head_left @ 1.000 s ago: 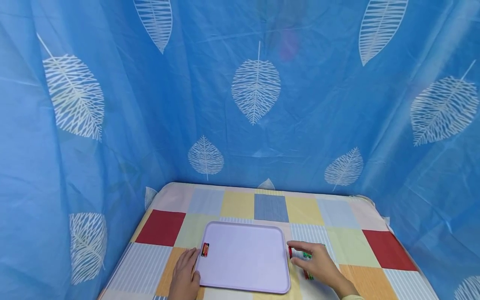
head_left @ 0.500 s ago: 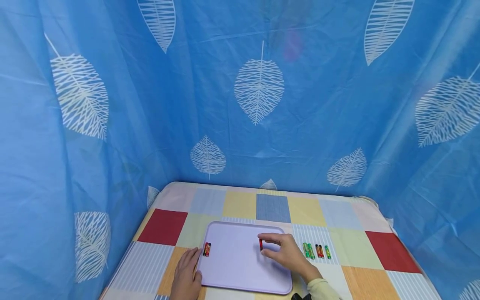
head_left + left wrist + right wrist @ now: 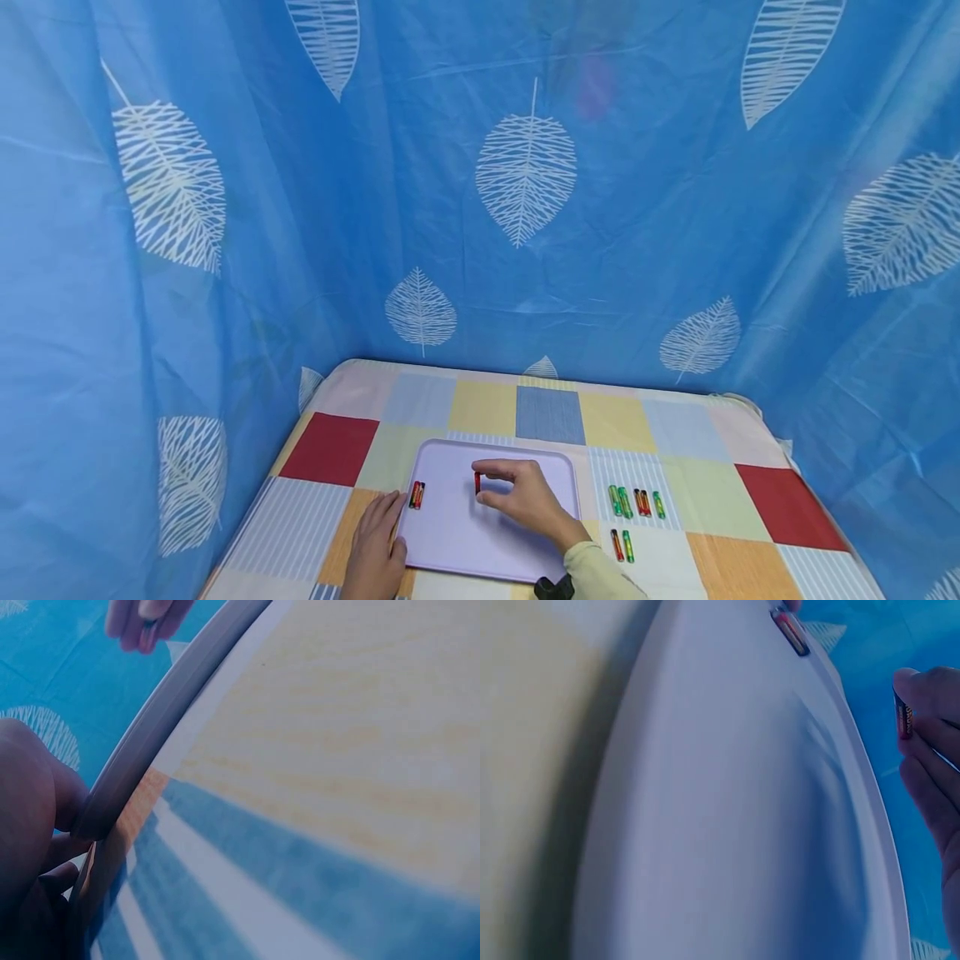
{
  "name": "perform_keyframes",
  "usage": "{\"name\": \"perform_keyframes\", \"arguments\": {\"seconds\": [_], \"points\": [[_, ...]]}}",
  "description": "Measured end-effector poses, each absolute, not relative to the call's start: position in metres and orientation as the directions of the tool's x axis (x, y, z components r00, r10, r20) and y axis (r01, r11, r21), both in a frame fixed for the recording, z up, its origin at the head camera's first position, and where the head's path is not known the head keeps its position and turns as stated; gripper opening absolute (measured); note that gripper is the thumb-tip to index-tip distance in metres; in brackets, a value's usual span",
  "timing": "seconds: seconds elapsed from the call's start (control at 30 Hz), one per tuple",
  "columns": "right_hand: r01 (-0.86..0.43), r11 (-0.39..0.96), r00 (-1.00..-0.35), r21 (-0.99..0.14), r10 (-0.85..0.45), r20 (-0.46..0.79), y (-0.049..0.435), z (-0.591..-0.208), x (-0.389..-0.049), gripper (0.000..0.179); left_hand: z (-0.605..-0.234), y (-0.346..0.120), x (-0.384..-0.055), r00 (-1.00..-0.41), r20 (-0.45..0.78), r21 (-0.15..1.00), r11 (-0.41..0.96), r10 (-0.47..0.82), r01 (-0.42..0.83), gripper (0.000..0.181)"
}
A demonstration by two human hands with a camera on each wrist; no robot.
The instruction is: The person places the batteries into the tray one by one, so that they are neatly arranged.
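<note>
My right hand pinches a small red and black battery between thumb and fingertips. It holds the battery upright over the middle of a pale lilac tray; in the right wrist view the held battery shows its printed label. Near the tray's left rim, two red and black batteries lie side by side. My left hand rests on the cloth at the tray's left edge, its extended fingers touching the rim. The left wrist view shows my fingers right at a tray corner.
Right of the tray, several green batteries and red ones lie in a row on the patchwork tablecloth. Closer to me lie another red battery and a green one. A blue leaf-print curtain surrounds the table.
My right hand has carried the red battery leftward from beside the tray to over its middle, uncovering the batteries on the right. My left hand has stayed at the rim.
</note>
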State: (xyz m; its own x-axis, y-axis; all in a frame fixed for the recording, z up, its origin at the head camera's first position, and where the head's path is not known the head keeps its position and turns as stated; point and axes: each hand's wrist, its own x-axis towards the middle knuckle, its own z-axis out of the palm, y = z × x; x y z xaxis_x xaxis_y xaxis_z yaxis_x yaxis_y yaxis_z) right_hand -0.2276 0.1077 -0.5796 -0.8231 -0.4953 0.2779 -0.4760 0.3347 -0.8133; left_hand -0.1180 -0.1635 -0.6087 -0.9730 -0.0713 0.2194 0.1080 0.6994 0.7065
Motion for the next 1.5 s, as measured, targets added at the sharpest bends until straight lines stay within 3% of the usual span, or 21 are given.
{"name": "perform_keyframes", "arguments": {"seconds": [0.4, 0.6, 0.73, 1.03, 1.33, 1.5], "points": [[-0.492, 0.297, -0.805, -0.818, -0.514, 0.298, 0.055, -0.583, -0.227, 0.042, -0.604, -0.164, -0.121, -0.992, 0.1, 0.72, 0.693, -0.077, 0.019, 0.062], [-0.469, 0.311, -0.822, -0.827, -0.497, 0.278, 0.036, -0.592, -0.226, 0.042, -0.605, -0.165, -0.121, -0.992, 0.102, 0.722, 0.691, -0.069, 0.026, 0.062], [-0.499, 0.347, -0.816, -0.794, -0.496, 0.296, 0.027, -0.599, -0.225, 0.041, -0.606, -0.165, -0.122, -0.99, 0.128, 0.724, 0.688, -0.062, 0.05, 0.063], [-0.638, 0.488, -0.754, -0.595, -0.552, 0.356, 0.013, -0.601, -0.224, 0.042, -0.611, -0.164, -0.12, -0.971, 0.232, 0.701, 0.703, -0.062, 0.123, 0.062], [-0.63, 0.535, -0.764, -0.563, -0.556, 0.327, 0.007, -0.596, -0.22, 0.042, -0.622, -0.163, -0.118, -0.914, 0.402, 0.612, 0.758, -0.053, 0.225, 0.063], [-0.646, 0.539, -0.755, -0.54, -0.556, 0.348, 0.007, -0.596, -0.221, 0.042, -0.621, -0.164, -0.12, -0.922, 0.384, 0.626, 0.748, -0.05, 0.221, 0.064]]}}
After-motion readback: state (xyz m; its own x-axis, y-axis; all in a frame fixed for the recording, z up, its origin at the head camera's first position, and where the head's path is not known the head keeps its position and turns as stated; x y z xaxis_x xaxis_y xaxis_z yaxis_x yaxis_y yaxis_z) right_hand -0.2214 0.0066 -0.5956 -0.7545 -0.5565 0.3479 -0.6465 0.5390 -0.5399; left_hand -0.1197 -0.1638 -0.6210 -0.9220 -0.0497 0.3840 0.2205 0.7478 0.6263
